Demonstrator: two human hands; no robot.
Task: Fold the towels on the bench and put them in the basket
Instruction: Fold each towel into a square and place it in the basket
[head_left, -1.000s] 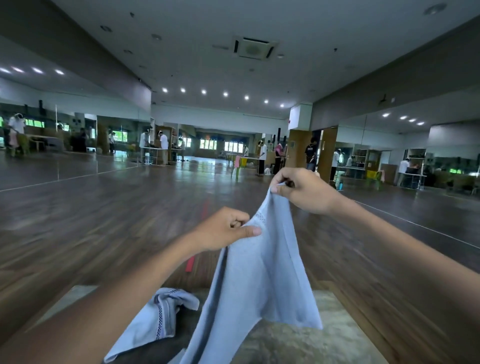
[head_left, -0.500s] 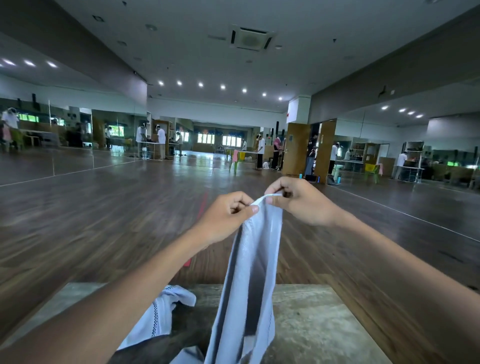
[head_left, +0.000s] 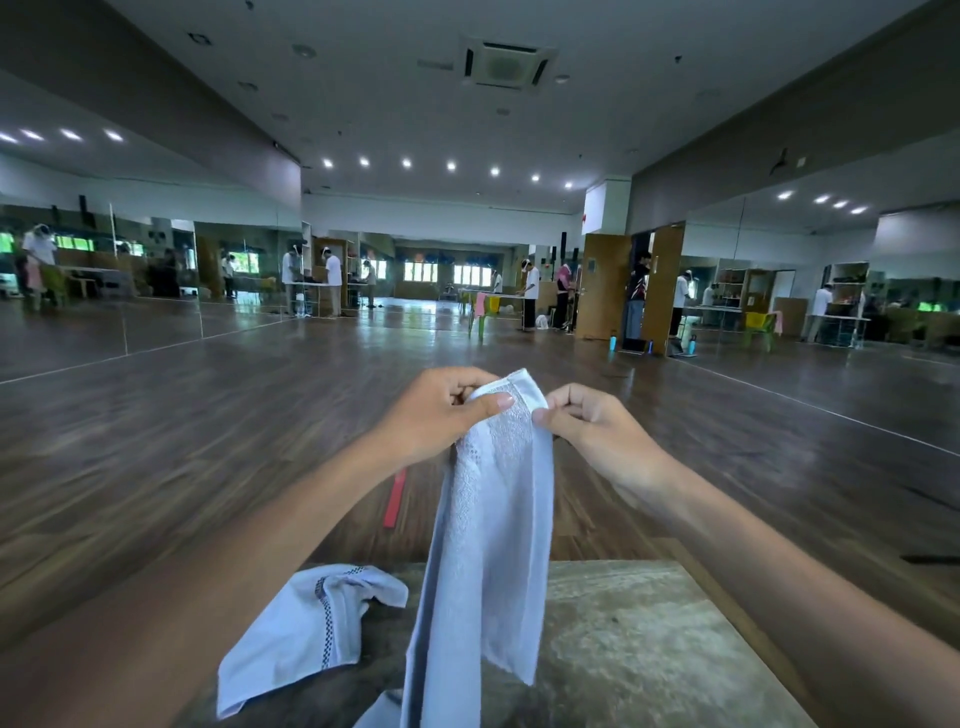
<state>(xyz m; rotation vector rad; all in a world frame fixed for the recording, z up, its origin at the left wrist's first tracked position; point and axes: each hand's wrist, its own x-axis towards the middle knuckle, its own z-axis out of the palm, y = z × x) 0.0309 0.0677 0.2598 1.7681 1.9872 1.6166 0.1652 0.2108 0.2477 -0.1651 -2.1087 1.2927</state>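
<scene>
Left hand (head_left: 441, 410) and right hand (head_left: 597, 434) pinch the towel (head_left: 488, 545) at its top; it hangs below.

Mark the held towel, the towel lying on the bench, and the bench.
Held towel (head_left: 493, 519), head view, hanging middle.
Lying towel (head_left: 291, 639), head view, flat middle.
Bench (head_left: 649, 649), head view, bare top.

I see the hanging towel (head_left: 488, 519) as pale blue-white, with a paler band of raised woven texture running down its upper part. The crumpled towel (head_left: 291, 639) is the same pale blue-white, crossed by a dark stripe of small checks. The bench (head_left: 639, 639) is mottled grey-green and tan. The floor (head_left: 208, 415) is dark brown planking with a red strip (head_left: 396, 498) on it.
</scene>
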